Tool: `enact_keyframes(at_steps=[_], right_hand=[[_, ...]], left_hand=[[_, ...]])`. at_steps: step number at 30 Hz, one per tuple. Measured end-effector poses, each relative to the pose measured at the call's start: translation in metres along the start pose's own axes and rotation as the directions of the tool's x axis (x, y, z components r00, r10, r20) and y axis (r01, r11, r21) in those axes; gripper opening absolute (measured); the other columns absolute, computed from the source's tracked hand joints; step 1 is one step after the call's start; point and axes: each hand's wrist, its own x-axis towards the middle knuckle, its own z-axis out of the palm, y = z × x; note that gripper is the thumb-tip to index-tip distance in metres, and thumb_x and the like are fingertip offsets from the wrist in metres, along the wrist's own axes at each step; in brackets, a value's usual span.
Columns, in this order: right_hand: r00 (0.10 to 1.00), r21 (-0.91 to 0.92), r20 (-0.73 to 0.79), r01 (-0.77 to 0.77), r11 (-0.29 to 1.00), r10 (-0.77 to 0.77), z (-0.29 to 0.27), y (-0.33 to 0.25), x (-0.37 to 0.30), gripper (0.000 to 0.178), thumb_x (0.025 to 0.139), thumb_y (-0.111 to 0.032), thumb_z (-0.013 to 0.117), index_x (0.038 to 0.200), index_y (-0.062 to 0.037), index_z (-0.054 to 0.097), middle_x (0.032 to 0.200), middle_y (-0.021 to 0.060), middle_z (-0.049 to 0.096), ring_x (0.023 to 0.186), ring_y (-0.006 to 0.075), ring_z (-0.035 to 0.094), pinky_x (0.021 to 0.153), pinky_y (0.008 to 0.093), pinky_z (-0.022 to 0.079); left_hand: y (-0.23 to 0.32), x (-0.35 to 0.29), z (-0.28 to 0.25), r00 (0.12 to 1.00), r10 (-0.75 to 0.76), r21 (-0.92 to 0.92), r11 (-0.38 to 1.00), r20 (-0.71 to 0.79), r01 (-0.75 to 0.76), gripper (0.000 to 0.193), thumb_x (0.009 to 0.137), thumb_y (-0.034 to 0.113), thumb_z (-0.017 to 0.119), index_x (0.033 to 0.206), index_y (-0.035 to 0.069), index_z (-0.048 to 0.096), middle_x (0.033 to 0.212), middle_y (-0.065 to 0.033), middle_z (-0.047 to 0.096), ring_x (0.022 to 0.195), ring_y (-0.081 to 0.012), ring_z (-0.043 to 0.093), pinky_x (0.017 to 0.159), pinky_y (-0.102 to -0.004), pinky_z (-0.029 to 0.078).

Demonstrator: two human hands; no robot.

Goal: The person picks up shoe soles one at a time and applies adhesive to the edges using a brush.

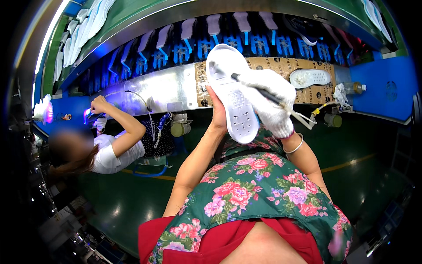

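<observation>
My bare left hand (pixel 218 113) is closed on the left edge of a white shoe sole (pixel 239 115), its fingers hidden beneath. The sole is held tilted above the bench, patterned with small recesses at its near end. A white knit glove covers my right hand (pixel 278 112), which grips a slim black pen-like tool (pixel 269 97). The tool's dark tip lies over the upper middle of the sole; whether it touches I cannot tell. A pale tube trails from its back end. Another white sole (pixel 310 78) rests on the cardboard to the right.
Cardboard (pixel 203 94) covers part of the metal bench (pixel 167 88). Behind it runs a rack of hanging shoe parts (pixel 214 24) on blue holders. A small bottle (pixel 356 88) stands at right. At left, a person in a white shirt (pixel 116 152) works at the bench.
</observation>
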Motion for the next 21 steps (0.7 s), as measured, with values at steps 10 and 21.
enact_keyframes(at_steps=[10, 21], right_hand=[[0.980, 0.139, 0.196, -0.061, 0.988, 0.033, 0.005, 0.000, -0.010, 0.026, 0.082, -0.006, 0.073, 0.108, -0.0073, 0.076, 0.103, 0.0092, 0.072, 0.093, 0.0216, 0.068, 0.086, 0.0330, 0.054], [0.973, 0.142, 0.195, 0.096, 0.985, -0.123, 0.013, 0.003, -0.006, 0.028, 0.080, -0.014, 0.075, 0.108, -0.0123, 0.076, 0.102, 0.0090, 0.073, 0.089, 0.0269, 0.070, 0.081, 0.0376, 0.056]], left_hand=[[0.011, -0.006, 0.001, 0.892, 0.083, 0.312, 0.948, -0.444, 0.067, 0.098, 0.088, 0.085, 0.016, 0.157, 0.016, 0.018, 0.153, -0.0097, 0.036, 0.138, -0.0282, 0.041, 0.113, -0.0451, 0.038], [0.024, -0.013, -0.025, 0.881, 0.068, 0.289, 0.954, -0.469, 0.081, 0.101, 0.086, 0.087, 0.020, 0.156, 0.015, 0.019, 0.148, -0.0101, 0.040, 0.133, -0.0286, 0.045, 0.110, -0.0463, 0.041]])
